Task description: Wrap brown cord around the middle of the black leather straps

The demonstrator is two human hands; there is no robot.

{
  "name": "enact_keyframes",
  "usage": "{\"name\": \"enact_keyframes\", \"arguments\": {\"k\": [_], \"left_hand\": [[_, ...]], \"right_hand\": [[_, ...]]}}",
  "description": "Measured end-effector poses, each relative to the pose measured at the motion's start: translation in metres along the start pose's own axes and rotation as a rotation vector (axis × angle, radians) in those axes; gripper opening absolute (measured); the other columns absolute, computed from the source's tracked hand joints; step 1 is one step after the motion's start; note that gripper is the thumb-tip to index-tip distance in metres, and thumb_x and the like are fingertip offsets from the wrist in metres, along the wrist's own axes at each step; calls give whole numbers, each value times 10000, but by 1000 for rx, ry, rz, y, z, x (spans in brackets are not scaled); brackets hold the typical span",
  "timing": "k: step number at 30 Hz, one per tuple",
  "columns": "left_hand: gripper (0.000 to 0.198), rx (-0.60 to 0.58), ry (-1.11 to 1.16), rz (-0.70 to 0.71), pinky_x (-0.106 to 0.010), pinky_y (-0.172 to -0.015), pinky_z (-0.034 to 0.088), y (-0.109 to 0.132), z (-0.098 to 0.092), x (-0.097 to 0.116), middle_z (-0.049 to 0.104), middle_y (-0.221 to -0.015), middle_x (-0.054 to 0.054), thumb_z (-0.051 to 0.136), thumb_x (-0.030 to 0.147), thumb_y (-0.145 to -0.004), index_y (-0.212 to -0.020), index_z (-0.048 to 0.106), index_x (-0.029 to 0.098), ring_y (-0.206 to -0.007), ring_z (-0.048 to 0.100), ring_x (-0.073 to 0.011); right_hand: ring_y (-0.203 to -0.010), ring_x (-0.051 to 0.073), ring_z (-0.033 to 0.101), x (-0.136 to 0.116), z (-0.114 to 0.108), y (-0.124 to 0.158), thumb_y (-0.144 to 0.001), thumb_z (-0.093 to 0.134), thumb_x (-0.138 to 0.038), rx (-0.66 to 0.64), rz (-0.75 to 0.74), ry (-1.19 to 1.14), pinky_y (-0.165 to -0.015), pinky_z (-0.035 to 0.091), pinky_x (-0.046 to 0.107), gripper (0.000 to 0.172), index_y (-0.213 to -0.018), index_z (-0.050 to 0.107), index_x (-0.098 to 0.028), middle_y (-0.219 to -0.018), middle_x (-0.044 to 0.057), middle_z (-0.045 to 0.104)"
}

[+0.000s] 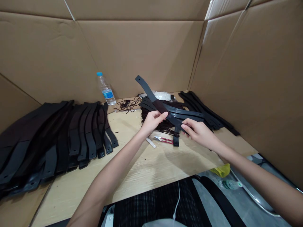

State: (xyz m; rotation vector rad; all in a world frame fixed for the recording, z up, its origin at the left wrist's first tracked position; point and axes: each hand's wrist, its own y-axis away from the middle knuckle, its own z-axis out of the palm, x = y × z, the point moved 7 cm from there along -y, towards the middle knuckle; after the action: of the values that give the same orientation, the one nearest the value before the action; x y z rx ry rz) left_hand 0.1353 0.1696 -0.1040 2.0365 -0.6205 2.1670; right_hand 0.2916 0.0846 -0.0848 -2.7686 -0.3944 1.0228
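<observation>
A long, curved black strip [148, 90] with a hole at its far end is held above the table, its middle wrapped in dark brown cord. My left hand [153, 122] is closed on the middle of this strip, thumb on top. Its near end is pinched between the thumb and fingers of my right hand [197, 131]. Beneath the strip lie a heap of dark brown cords [146, 115] and more black strips [187, 113]. Small red-handled thread snips [165, 140] rest on the table just below my hands, beside a short white strip [151, 142].
Many cord-wrapped black strips [82, 135] lie in a row along the table's left side. A water bottle [106, 90] stands at the back by the cardboard wall [142, 53]. More plain strips [208, 110] lie at the right. On the floor are a yellow bag [221, 170] and a bottle [230, 184].
</observation>
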Motion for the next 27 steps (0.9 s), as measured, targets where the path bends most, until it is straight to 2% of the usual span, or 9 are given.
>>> {"name": "enact_keyframes", "arguments": {"k": [4, 8, 14, 18, 21, 24, 27], "left_hand": [[364, -40, 61, 6, -232, -598, 416, 0, 2, 3, 638, -636, 10, 829, 446, -568, -661, 636, 151, -613, 541, -107], [283, -81, 199, -51, -241, -643, 450, -1, 3, -2, 679, -709, -2, 820, 244, -566, -777, 657, 150, -646, 592, -110], [175, -42, 295, -173, -249, -622, 425, -5, -1, -22, 687, -674, -27, 768, 147, -579, -728, 682, 114, -572, 545, -81], [146, 0, 333, -235, -240, -624, 434, -5, -1, -28, 688, -657, -33, 747, 108, -564, -699, 693, 98, -565, 562, -79], [98, 24, 351, -261, -228, -636, 444, -4, -2, -28, 681, -644, -35, 753, 104, -574, -645, 687, 89, -572, 569, -75], [132, 52, 368, -279, -218, -633, 444, -3, -2, -29, 665, -624, -36, 787, 166, -628, -625, 679, 89, -582, 568, -73], [234, 82, 394, -286, -212, -605, 430, -3, -3, -33, 643, -608, -26, 816, 280, -670, -642, 674, 96, -571, 552, -68]], "right_hand": [[-466, 139, 511, -2, 3, 0, -923, 406, -373, 15, 23, -38, -533, 368, 255, 240, -773, 507, -215, -558, -9, 591], [-436, 134, 492, 4, 6, -5, -917, 408, -416, 36, 64, -73, -515, 367, 259, 281, -781, 534, -204, -570, -4, 605], [-465, 155, 529, 16, 8, -10, -911, 417, -402, 74, 84, -3, -535, 372, 268, 283, -763, 552, -202, -571, 14, 625], [-600, 201, 632, 18, 7, -10, -925, 420, -311, 140, 81, 182, -588, 384, 277, 225, -842, 586, -184, -690, 63, 691], [-709, 253, 683, 14, 11, -10, -948, 422, -271, 143, 98, 420, -586, 364, 291, 216, -960, 606, -158, -820, 114, 728], [-720, 282, 692, 3, 17, -9, -971, 420, -274, 126, 123, 666, -524, 292, 298, 230, -995, 609, -145, -870, 141, 735], [-702, 272, 689, -9, 25, -9, -991, 382, -277, 125, 132, 792, -492, 233, 303, 269, -950, 612, -144, -871, 153, 729]]}}
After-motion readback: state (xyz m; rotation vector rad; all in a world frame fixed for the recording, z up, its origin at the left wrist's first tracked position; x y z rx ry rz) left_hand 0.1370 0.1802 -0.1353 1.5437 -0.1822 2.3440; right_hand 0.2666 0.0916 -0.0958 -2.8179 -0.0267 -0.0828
